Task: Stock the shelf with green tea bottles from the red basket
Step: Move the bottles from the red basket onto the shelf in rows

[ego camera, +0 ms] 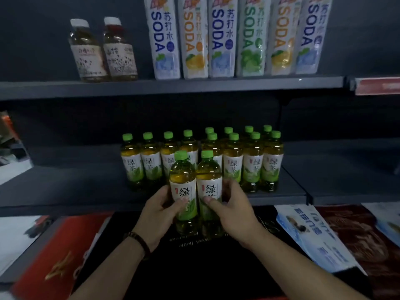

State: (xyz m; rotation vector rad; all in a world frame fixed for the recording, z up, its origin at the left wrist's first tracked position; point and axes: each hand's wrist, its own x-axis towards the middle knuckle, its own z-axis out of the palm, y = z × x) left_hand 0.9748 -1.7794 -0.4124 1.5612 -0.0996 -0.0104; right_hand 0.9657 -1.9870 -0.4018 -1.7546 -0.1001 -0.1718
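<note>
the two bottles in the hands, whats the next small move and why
Probably push both forward and set them down in front of the left bottles of the row. The left hand and right hand each hold a bottle upright before the shelf, where front space shows.

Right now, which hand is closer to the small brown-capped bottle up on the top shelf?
Left. The left hand, holding a green tea bottle, sits below the brown-capped bottle and slightly right of it; the right hand, on the other green tea bottle, is farther right.
</note>
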